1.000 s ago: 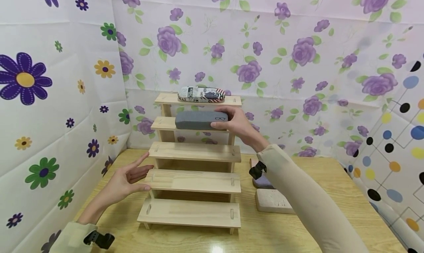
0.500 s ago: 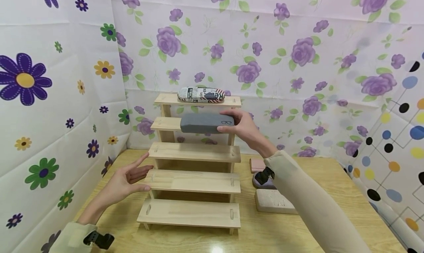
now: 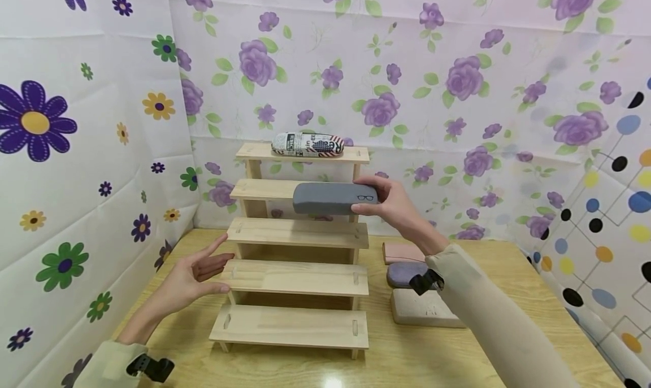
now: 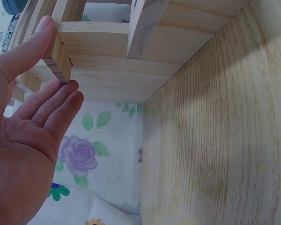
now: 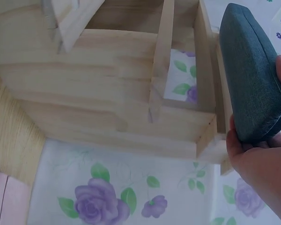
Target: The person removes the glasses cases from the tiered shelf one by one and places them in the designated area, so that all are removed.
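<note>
My right hand pinches a grey-blue glasses case by its right end, fingers behind and thumb in front; small glasses are printed there. The case is level and overlaps the fourth step of a stepped wooden rack in the head view. Seen from the right wrist, the case is beside the rack's boards. My left hand holds the left end of the rack's second board, thumb at its front and fingers at its back edge. A newsprint-patterned glasses case lies on the top step.
Right of the rack, a pink case, a purple case and a beige case lie in a row on the wooden table. Flowered cloth hangs behind, with patterned cloths at both sides.
My right hand has brought the grey-blue case rightward, a little down and towards me, off its place over the fourth step. My left hand stays at the rack.
</note>
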Available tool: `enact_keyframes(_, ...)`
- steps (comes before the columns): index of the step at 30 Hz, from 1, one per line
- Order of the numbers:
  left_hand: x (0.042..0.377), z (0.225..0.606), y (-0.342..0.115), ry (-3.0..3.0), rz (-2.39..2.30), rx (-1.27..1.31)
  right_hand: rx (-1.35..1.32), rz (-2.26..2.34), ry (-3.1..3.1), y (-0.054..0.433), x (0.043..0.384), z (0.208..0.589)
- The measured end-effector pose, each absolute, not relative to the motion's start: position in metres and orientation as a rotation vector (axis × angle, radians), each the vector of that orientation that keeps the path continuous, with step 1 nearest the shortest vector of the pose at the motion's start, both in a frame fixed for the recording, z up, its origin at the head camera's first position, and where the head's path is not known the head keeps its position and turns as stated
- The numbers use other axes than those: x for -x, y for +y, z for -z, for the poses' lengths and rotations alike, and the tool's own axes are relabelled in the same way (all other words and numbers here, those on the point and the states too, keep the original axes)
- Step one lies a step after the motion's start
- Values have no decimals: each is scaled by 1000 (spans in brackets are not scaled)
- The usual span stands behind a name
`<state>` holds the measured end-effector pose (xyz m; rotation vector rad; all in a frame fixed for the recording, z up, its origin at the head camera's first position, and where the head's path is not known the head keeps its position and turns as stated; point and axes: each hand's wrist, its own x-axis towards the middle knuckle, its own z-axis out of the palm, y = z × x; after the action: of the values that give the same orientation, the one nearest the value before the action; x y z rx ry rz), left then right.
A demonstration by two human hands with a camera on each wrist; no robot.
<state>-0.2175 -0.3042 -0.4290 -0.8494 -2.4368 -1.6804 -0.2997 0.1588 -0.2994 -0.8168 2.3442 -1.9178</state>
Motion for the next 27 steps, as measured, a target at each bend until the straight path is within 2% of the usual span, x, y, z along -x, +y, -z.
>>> enact_keyframes(27,217,427,-303,-2451,1667,835,868,1880,2390,221,265,325)
